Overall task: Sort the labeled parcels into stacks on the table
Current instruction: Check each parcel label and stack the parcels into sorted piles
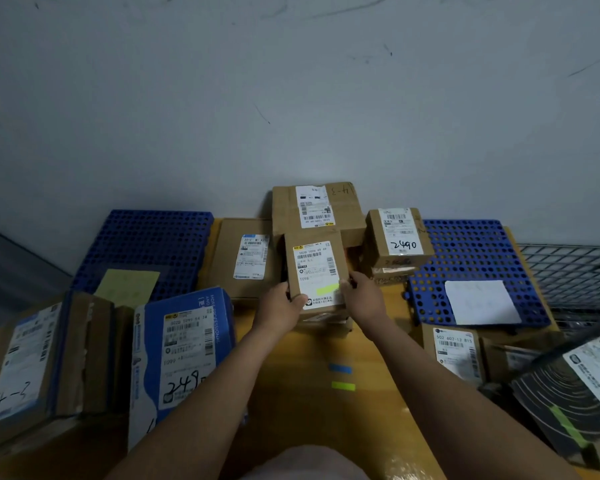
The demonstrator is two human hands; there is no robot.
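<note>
Leftmost, a cardboard parcel marked 4-3 [18,368] lay at the near edge of the yellow table [291,410]. Behind it sat a blue perforated tray [153,237] with a yellow note [127,285] on it. Just right of the first parcel, a blue-and-white parcel [184,355] lay with its label up. A flat cardboard parcel [246,258] lay further back.

At centre, the left hand [281,310] gripped the lower left corner of the T098 parcel [317,271], thumb on the label face, fingers curled behind and hidden. The right hand [364,299] gripped its lower right edge the same way. The parcel was tilted with its label towards the camera, in front of a large carton [317,206]. Whether it rested on the low parcel [326,323] beneath could not be told.

Right of centre, a parcel marked 2490 [397,237] topped a small stack. A second blue tray [471,251] carried a white sheet [480,301]. Nearer sat a small labelled box [456,351] and a dark mailer bag [575,386].
</note>
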